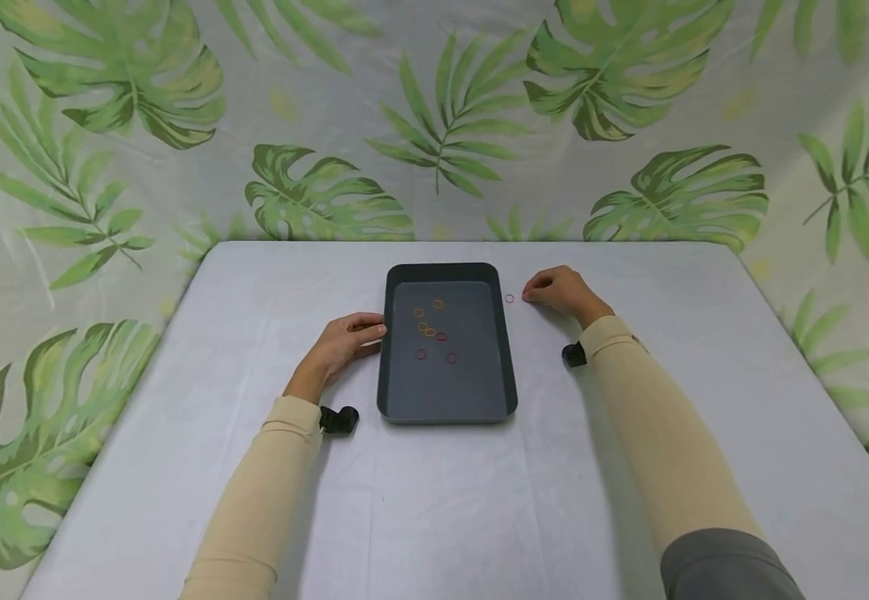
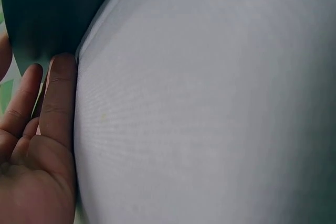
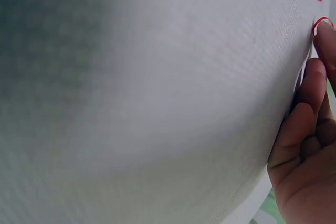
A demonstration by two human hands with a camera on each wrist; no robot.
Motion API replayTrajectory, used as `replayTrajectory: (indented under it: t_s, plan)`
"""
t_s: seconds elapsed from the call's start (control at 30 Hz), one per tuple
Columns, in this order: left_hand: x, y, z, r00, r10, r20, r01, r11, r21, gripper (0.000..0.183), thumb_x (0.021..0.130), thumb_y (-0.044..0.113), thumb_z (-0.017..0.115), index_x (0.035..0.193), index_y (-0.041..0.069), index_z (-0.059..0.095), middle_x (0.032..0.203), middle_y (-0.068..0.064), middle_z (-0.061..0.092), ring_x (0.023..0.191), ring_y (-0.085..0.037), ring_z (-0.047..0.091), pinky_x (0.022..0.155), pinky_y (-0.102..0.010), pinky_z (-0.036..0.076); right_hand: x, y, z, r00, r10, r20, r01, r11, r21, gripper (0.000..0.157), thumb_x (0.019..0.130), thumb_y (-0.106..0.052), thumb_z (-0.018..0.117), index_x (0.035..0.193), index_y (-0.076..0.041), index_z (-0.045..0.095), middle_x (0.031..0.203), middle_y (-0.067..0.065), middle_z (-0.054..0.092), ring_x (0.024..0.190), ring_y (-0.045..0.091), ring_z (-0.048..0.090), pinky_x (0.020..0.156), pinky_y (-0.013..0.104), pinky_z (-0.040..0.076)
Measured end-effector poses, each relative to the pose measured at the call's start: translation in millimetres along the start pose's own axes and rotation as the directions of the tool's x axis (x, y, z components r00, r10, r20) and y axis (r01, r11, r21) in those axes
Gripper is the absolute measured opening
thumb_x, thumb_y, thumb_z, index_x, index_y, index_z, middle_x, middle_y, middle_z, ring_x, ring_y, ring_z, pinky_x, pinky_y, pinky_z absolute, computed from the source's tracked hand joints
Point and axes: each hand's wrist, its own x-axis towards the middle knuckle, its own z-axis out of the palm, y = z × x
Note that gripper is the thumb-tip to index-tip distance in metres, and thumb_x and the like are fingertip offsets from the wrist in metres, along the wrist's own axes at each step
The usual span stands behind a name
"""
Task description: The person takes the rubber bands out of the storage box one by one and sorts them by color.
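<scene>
A dark grey rectangular tray [image 1: 471, 383] lies on the table, with several thin orange and red rubber bands inside, among them an orange rubber band [image 1: 438, 304] and a red rubber band [image 1: 451, 358]. My left hand [image 1: 346, 342] touches the tray's left side, its fingers extended against the outer wall [image 2: 47, 19] in the left wrist view. Right of the tray, my right hand [image 1: 565, 292] pinches a red rubber band [image 3: 322, 20] at the tabletop with its fingertips. Another red rubber band [image 1: 510, 298] lies between that hand and the tray's right rim.
A white cloth covers the table [image 1: 441, 508]. Behind it hangs a leaf-patterned curtain [image 1: 471, 217], which also runs down both sides. Each wrist carries a small black camera, one at the left wrist [image 1: 340, 420] and one at the right wrist [image 1: 573, 355].
</scene>
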Motion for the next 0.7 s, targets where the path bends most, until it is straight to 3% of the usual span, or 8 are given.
replayTrajectory:
  t_s: [0.17, 0.57, 0.7]
  plan:
    - [1.1, -0.2, 0.1, 1.000, -0.001, -0.003, 0.001, 1.000, 0.000, 0.043, 0.098, 0.012, 0.064, 0.138, 0.001, 0.054, 0.137, -0.016, 0.057, 0.107, -0.008, 0.063, 0.110, -0.037, 0.052, 0, 0, 1.2, 1.000, 0.001, 0.002, -0.001, 1.000, -0.006, 0.026, 0.096, -0.027, 0.067, 0.109, -0.006, 0.073, 0.117, 0.015, 0.066, 0.102, 0.025, 0.052, 0.086, 0.033, 0.045]
    - [1.0, 0.9, 2.2, 1.000, -0.007, -0.014, 0.007, 1.000, -0.002, 0.043, 0.097, 0.011, 0.064, 0.138, 0.001, 0.055, 0.139, -0.017, 0.056, 0.111, -0.011, 0.061, 0.111, -0.036, 0.052, -3, -4, -2.9, 0.998, 0.037, 0.044, -0.037, 0.999, 0.010, 0.029, 0.098, -0.026, 0.060, 0.119, -0.007, 0.069, 0.120, 0.016, 0.064, 0.099, 0.024, 0.056, 0.077, 0.027, 0.047]
    - [-0.1, 0.6, 1.0, 1.000, -0.009, -0.012, 0.009, 1.000, -0.005, 0.043, 0.097, 0.011, 0.064, 0.138, 0.001, 0.055, 0.138, -0.017, 0.056, 0.109, -0.010, 0.061, 0.111, -0.036, 0.052, -3, -13, -6.6, 0.999, -0.024, 0.034, 0.024, 1.000, 0.005, 0.031, 0.100, -0.025, 0.055, 0.122, -0.006, 0.067, 0.117, 0.017, 0.065, 0.100, 0.027, 0.058, 0.078, 0.031, 0.049]
